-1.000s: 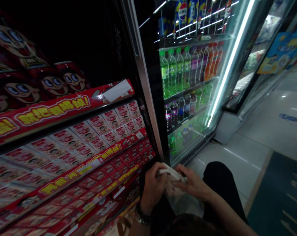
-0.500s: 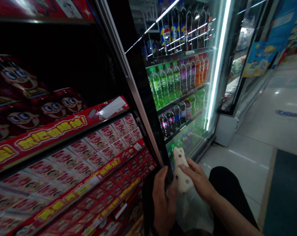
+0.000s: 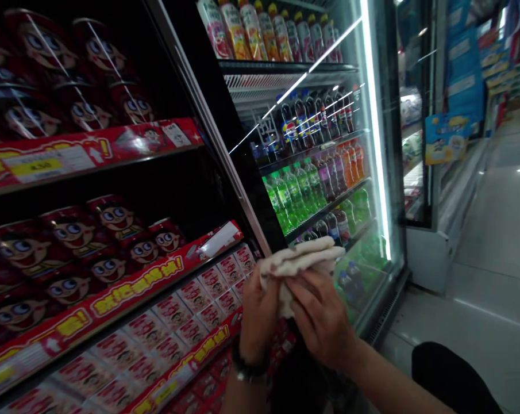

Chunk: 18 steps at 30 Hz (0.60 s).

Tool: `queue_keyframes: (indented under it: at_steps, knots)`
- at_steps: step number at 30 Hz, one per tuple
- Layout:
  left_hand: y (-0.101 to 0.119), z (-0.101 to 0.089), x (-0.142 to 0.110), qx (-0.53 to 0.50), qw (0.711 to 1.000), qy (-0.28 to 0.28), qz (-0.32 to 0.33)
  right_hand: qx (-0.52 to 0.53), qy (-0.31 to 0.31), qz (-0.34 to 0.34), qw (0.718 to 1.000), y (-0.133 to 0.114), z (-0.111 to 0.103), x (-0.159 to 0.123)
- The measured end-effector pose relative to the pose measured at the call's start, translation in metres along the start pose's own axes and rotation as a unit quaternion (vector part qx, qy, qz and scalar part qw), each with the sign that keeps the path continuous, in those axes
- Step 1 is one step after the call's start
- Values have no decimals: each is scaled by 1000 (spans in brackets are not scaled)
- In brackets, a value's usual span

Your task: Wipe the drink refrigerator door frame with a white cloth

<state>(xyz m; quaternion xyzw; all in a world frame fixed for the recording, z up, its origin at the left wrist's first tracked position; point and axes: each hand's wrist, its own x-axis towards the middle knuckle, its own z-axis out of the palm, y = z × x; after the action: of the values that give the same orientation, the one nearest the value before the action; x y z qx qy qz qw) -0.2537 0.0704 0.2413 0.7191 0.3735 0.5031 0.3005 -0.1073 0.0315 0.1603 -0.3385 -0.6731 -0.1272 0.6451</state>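
Note:
Both my hands hold a folded white cloth (image 3: 300, 259) raised in front of me, between the red shelf unit and the lit drinks fridge. My left hand (image 3: 256, 313), with a dark band on its wrist, grips the cloth's left side from below. On the right, my right hand (image 3: 322, 319) closes over the cloth's lower part. The cloth's folded layers stick out above my fingers toward the fridge door.
A red shelf unit (image 3: 91, 155) on the left carries cartoon-face cans (image 3: 74, 230) and rows of small red-and-white cartons (image 3: 212, 284). A glass-door fridge (image 3: 372, 144) holds several drink bottles (image 3: 294, 190). Tiled floor (image 3: 488, 276) lies to the right; my dark-clothed knee (image 3: 449, 379) shows low right.
My hands lifted the white cloth from lap height up to the level of the carton shelf and bunched it into folds. The view rose, and the clear bag under the cloth is out of sight.

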Motion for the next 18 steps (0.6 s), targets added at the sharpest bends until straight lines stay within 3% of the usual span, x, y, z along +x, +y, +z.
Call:
queue_keyframes:
  at_steps: [3, 4, 6, 8, 9, 10, 12, 14, 16, 18]
  knots:
    - [-8, -7, 28, 179, 970, 158, 33, -92, -25, 14, 995, 21, 35, 18]
    - [-15, -7, 29, 245, 941, 224, 61, -100, -29, 13, 994, 28, 43, 22]
    - [-25, -1, 22, 346, 851, 356, 169, -74, -26, 13, 997, 38, 52, 26]
    - [-30, 13, 6, 389, 782, 390, 292, -3, -28, 35, 999, 43, 47, 28]
    - [-30, 23, -1, 393, 778, 367, 326, 47, -29, 58, 997, 45, 41, 29]
    - [-30, 34, -7, 390, 793, 333, 329, 104, -34, 88, 990, 46, 34, 31]
    - [-29, 57, -9, 375, 843, 279, 266, 213, -53, 152, 964, 47, 19, 39]
    - [-31, 76, 0, 354, 872, 273, 196, 291, -80, 203, 932, 48, 7, 48]
    - [-39, 88, 16, 350, 874, 291, 171, 327, -92, 239, 910, 48, 0, 52]
    - [-46, 90, 35, 364, 854, 322, 186, 315, -82, 263, 908, 48, -6, 41]
